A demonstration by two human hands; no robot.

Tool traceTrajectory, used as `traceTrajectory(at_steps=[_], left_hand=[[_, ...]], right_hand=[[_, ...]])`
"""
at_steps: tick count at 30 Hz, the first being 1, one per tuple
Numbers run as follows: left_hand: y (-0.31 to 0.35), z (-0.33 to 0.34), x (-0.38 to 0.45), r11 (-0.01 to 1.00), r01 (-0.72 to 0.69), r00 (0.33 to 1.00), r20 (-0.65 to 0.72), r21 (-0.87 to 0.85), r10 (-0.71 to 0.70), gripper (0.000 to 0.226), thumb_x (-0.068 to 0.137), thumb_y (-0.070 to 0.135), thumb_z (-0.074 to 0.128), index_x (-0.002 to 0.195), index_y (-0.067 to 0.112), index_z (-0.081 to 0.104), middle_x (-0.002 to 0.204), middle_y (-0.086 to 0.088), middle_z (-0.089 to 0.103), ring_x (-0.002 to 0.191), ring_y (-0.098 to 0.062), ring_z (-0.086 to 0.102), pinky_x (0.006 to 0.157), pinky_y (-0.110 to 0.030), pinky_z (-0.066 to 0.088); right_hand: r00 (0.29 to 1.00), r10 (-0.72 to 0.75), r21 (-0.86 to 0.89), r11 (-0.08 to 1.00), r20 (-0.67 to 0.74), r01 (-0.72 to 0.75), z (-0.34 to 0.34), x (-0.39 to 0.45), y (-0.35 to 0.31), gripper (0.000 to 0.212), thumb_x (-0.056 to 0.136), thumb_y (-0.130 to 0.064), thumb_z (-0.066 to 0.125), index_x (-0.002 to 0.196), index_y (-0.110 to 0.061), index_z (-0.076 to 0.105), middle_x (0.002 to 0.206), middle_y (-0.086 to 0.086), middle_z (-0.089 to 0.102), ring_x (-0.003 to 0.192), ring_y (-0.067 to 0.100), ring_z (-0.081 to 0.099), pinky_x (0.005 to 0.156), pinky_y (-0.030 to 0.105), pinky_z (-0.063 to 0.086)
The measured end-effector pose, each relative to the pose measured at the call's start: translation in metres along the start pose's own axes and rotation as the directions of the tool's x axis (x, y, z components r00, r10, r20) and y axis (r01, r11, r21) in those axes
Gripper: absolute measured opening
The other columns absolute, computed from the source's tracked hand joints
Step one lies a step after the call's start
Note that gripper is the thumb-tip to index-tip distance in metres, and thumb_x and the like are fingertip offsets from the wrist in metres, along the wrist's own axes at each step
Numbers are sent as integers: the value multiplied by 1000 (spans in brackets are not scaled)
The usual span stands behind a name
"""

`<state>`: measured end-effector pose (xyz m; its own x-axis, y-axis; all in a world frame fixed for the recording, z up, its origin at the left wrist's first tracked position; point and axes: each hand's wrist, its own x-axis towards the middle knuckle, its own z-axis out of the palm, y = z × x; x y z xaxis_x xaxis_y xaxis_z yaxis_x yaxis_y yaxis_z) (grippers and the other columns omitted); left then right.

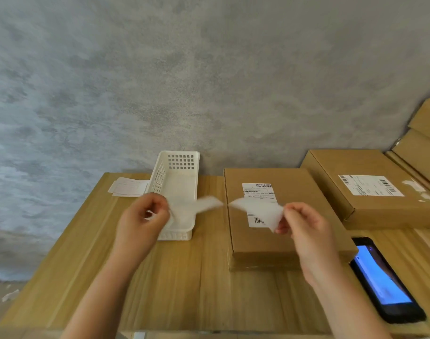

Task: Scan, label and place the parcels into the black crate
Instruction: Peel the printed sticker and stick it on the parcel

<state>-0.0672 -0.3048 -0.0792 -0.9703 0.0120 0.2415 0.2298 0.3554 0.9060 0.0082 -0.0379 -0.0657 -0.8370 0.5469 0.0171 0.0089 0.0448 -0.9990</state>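
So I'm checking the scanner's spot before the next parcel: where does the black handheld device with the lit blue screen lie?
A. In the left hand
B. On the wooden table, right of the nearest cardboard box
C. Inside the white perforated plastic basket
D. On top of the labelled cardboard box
B: the black handheld device with the lit blue screen lies flat on the wooden table, just right of the nearest flat brown cardboard box.

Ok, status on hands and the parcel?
Left hand and right hand each pinch a blurred white sheet. Front parcel flat on table, labelled. Black crate not in view.
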Motion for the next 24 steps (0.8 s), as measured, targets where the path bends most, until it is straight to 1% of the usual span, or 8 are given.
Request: traceTrajectory(at_steps=[3,6,10,13,16,19,21,24], left_hand=[[-20,-11,22,943,8,1000,-31,333,2,15,87,15,63,74,22,62,75,6,61,71,-8,54,62,-25,41],[-35,-6,36,784,-93,995,23,613,100,11,87,24,64,76,23,62,76,7,58,77,-19,51,70,-33,41],[-39,5,47,666,-116,993,74,737,91,18,86,41,65,74,29,59,88,9,57,92,-20,48,87,-37,34],[-38,9,49,631,-126,992,77,766,105,12,86,38,68,84,28,60,95,7,60,96,-22,52,88,-39,36],[-30,12,43,640,-164,983,69,751,170,13,86,28,69,97,25,64,94,7,64,93,-23,56,84,-40,41],[-6,19,29,710,-271,957,99,650,274,3,90,25,65,89,27,65,84,12,63,82,-17,56,76,-36,43],[15,28,13,793,-344,938,157,502,308,6,92,26,62,88,30,65,83,18,61,82,-7,53,76,-27,43],[47,47,-19,925,-317,930,260,211,260,13,91,30,57,99,36,66,91,25,63,96,2,55,79,-9,41]], right_hand=[[997,50,31,998,-65,-48,-12,2,-4,21,94,-6,52,80,-12,66,64,1,68,64,17,60,76,39,51],[998,46,-2,999,-45,-46,-9,-1,-3,18,95,-6,53,83,-11,66,63,-2,67,61,11,60,72,34,52],[999,37,-64,997,30,-35,-6,-6,1,16,96,-6,53,87,-9,66,67,-2,69,59,7,61,60,22,52],[998,35,-59,998,50,-32,-5,-8,2,15,96,-6,53,88,-7,66,70,-2,69,59,6,61,56,16,51],[998,22,-69,997,65,-18,-4,-10,1,14,97,-7,54,89,-8,66,77,0,70,60,5,61,56,14,50],[995,-4,-70,997,96,11,-4,-12,-1,13,97,-8,54,91,-9,65,86,2,69,61,4,62,57,14,50],[993,-30,-61,997,117,37,-2,-15,-4,13,97,-7,54,91,-8,65,87,2,70,62,2,63,58,14,51],[985,-83,-51,995,149,91,3,-21,-7,12,96,-3,56,88,-5,65,76,-2,70,64,5,63,60,18,52]])
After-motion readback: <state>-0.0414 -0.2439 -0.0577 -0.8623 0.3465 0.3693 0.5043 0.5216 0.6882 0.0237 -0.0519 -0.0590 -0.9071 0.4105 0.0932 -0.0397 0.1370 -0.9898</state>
